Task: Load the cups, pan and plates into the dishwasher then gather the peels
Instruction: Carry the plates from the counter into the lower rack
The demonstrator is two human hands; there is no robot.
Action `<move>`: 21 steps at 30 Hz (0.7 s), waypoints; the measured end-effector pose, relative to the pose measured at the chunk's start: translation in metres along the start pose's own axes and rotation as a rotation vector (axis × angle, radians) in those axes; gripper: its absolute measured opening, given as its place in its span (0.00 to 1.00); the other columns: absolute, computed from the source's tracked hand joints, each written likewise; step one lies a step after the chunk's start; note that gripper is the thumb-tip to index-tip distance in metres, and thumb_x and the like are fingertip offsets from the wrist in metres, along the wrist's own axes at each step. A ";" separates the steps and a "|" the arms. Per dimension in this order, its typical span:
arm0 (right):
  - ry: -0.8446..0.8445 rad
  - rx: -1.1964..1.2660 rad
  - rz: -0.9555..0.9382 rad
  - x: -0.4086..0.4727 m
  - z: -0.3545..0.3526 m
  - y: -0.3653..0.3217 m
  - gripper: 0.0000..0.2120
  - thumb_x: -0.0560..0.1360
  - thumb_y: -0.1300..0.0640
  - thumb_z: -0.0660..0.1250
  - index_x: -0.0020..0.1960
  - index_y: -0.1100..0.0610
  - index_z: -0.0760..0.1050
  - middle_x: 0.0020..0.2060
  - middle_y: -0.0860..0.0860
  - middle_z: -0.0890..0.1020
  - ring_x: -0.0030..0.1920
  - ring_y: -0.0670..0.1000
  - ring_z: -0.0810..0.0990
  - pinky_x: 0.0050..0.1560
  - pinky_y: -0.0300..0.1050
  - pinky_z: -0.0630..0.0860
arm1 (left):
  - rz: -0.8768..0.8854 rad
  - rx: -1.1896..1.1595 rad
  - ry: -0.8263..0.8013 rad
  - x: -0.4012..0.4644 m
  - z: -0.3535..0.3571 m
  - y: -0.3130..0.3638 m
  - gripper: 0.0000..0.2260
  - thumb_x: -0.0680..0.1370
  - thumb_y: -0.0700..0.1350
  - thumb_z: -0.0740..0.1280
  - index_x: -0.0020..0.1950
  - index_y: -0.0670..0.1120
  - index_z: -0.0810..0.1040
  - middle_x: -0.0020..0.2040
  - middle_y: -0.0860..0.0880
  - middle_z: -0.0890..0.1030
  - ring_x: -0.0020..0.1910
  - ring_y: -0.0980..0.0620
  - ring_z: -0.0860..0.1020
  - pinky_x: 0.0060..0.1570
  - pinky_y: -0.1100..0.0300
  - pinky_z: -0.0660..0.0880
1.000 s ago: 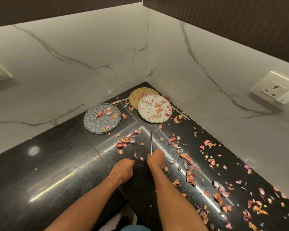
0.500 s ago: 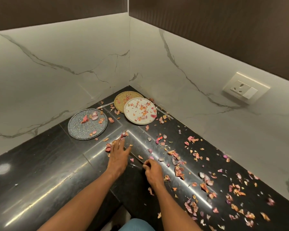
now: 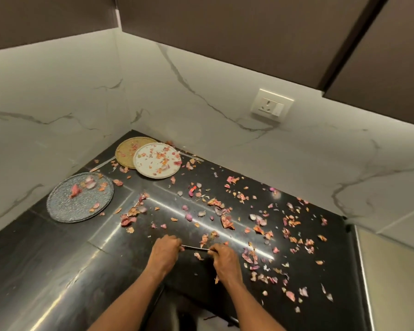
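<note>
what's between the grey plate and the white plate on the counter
In the head view, bare black counter with a few stray peels separates the grey plate from the white plate; they do not touch.

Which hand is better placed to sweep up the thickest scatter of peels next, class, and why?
Probably the right hand. The densest peels lie on the counter to its right, while the left hand sits beside sparser bits. Both hands seem to hold a thin knife.

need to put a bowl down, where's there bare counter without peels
Bare black counter lies left of the left hand, below the grey plate. Crowded: peels scatter right of the right hand, toward the white plate.
</note>
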State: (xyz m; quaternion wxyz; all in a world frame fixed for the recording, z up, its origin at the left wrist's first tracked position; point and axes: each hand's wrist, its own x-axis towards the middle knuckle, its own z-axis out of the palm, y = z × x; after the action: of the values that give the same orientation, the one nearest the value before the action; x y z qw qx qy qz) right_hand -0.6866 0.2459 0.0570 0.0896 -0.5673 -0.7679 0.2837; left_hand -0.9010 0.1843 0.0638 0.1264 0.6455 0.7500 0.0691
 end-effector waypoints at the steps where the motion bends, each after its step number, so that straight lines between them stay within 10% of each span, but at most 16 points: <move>1: 0.016 -0.004 0.008 -0.010 -0.001 0.005 0.06 0.80 0.54 0.67 0.50 0.47 0.83 0.45 0.44 0.84 0.47 0.44 0.81 0.50 0.41 0.77 | 0.011 0.008 -0.009 -0.005 0.004 0.005 0.05 0.76 0.49 0.72 0.43 0.49 0.84 0.41 0.49 0.83 0.43 0.45 0.82 0.41 0.51 0.77; 7: 0.065 -0.029 0.049 -0.072 -0.004 0.040 0.07 0.80 0.53 0.66 0.51 0.48 0.83 0.46 0.45 0.84 0.48 0.45 0.81 0.52 0.41 0.75 | 0.112 0.023 -0.039 -0.034 0.029 0.035 0.07 0.67 0.48 0.80 0.35 0.50 0.82 0.33 0.52 0.81 0.34 0.48 0.80 0.33 0.55 0.76; 21: 0.187 -0.061 0.044 -0.178 -0.060 0.116 0.05 0.79 0.53 0.69 0.49 0.52 0.84 0.47 0.50 0.85 0.48 0.51 0.83 0.51 0.46 0.76 | 0.254 -0.021 0.029 -0.110 0.023 0.155 0.08 0.81 0.45 0.65 0.55 0.46 0.81 0.54 0.47 0.82 0.56 0.47 0.77 0.54 0.54 0.73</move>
State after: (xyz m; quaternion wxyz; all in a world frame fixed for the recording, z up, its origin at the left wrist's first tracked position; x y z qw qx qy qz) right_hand -0.5036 0.1246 0.0768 0.1370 -0.6106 -0.7518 0.2080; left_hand -0.7325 0.0986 0.0946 0.1124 0.7328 0.6633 0.1017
